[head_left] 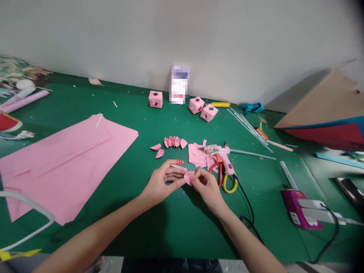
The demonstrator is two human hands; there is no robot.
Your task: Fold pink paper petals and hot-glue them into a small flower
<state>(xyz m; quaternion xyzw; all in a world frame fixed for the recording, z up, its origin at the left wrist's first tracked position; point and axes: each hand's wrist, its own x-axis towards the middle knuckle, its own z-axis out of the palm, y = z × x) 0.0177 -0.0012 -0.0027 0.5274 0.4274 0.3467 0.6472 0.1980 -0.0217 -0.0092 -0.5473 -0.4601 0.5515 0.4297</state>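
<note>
Between my two hands, low over the green table, is a small curved pink paper piece (189, 178). My left hand (163, 180) pinches its left edge with the thumb; the index finger, with a red patterned wrap on its tip, is stretched out. My right hand (207, 186) grips the right side of the piece between thumb and fingers. A thin pink strip (179, 167) lies by the left fingers. Just beyond, a row of folded pink paper pieces (174, 141) sits on the table, with two loose petal-shaped pieces (159, 153) to its left.
A pink glue gun (224, 154) lies on cut pink paper (195, 155), beside red-and-yellow-handled tools (229, 184). Large pink sheets (71, 167) cover the left. Pink paper cubes (156, 99) stand near the wall. A purple power strip (298, 210) and black cord lie right.
</note>
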